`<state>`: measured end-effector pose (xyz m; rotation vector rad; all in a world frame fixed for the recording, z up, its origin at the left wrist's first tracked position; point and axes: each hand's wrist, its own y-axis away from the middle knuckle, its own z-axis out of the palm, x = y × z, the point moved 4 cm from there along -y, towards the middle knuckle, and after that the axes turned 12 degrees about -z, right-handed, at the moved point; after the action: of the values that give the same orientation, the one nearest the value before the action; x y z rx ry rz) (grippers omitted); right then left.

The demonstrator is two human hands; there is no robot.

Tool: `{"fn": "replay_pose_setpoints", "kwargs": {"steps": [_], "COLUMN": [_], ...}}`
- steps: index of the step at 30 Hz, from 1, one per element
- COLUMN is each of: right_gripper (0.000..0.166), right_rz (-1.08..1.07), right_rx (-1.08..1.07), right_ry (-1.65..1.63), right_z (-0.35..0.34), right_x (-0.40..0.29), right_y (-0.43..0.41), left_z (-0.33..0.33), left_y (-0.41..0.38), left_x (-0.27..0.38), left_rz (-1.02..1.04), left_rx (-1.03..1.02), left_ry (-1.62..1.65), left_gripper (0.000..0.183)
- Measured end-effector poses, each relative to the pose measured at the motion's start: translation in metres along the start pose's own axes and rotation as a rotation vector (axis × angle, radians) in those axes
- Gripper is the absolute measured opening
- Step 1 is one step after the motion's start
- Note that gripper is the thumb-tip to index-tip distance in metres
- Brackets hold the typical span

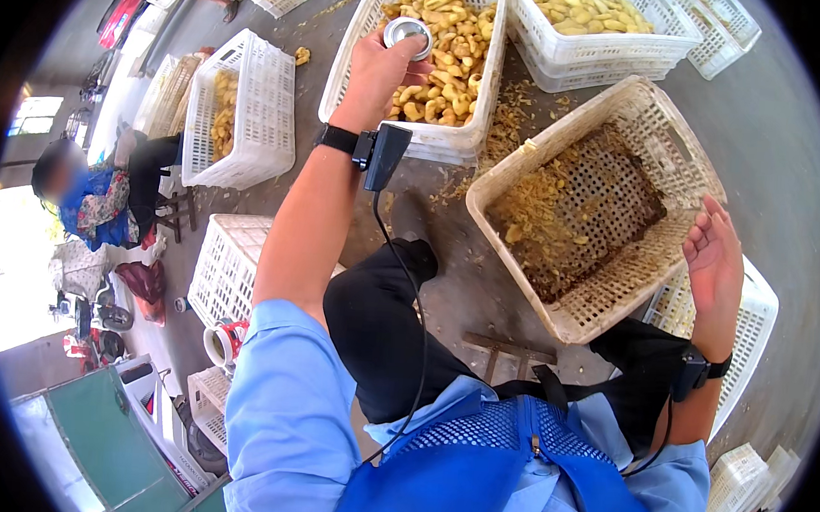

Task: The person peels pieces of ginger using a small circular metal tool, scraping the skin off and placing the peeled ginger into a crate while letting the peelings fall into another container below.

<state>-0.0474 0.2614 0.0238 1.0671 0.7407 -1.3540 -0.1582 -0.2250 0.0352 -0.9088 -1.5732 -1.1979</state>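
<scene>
My left hand [385,67] grips a round silver metal lid or shallow tin [399,30]. It is over a white plastic crate [336,78] full of yellow-brown ginger roots [454,70]. To the right, a dirty whitish plastic crate [631,288] leans tilted by my knees. Damp ginger peelings [534,200] and brown dirt cover part of its perforated bottom. My right hand [716,261] is beside that crate's right corner, fingers loosely curled and holding nothing. Whether its fingertips touch the rim, I cannot tell.
Paler peeled roots [589,14] fill a stacked crate [601,54] at the top right. Ginger scraps [507,122] litter the floor between crates. Another white crate [261,109] stands left, near a seated person [100,191]. A wooden stool [509,348] shows between my legs.
</scene>
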Motion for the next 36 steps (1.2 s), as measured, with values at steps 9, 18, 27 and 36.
{"fn": "replay_pose_setpoints", "kwargs": {"steps": [9,18,27,36], "right_gripper": [0.037,0.030,0.030,0.030], "right_rz": [0.116,0.179,0.241,0.269], "right_rx": [0.068,0.007,-0.083,-0.117], "right_ry": [0.210,0.224,0.314,0.395], "right_z": [-0.004,0.006,0.020,0.026], "right_x": [0.030,0.055,0.071,0.078], "right_y": [-0.011,-0.031,-0.033,-0.023], "left_z": [-0.034,0.019,0.063,0.088], "left_y": [-0.075,-0.146,-0.198,-0.214], "left_x": [-0.066,-0.114,-0.149,-0.179], "left_rz": [-0.201,-0.254,-0.262,-0.401], "left_rx": [0.024,-0.082,-0.117,-0.242], "left_ry": [-0.148,-0.225,-0.459,-0.762], "left_gripper": [0.032,0.030,0.040,0.062]}}
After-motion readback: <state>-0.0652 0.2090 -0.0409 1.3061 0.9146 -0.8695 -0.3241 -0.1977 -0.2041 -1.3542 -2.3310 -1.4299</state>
